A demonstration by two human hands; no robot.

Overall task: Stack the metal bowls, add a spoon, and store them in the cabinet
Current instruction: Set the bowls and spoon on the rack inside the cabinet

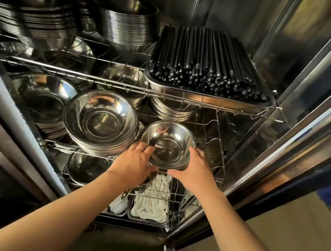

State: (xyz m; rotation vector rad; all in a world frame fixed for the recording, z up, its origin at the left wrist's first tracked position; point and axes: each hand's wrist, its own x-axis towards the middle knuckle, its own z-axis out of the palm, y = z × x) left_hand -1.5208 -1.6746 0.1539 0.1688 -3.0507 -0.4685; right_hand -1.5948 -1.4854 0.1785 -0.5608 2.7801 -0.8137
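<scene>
A small stack of shiny metal bowls sits at the front right of the middle wire rack inside the open steel cabinet. My left hand grips its left rim, fingers curled over the edge. Against the stack's right side, my right hand holds it. A dark spoon-like shape lies inside the top bowl by my left fingers. Another spoon handle shows just below my left hand.
A taller stack of larger bowls stands just left of mine. The upper rack holds more bowl stacks and a tray of black chopsticks. Trays with white cloths sit on the lowest rack. The cabinet door stands open at right.
</scene>
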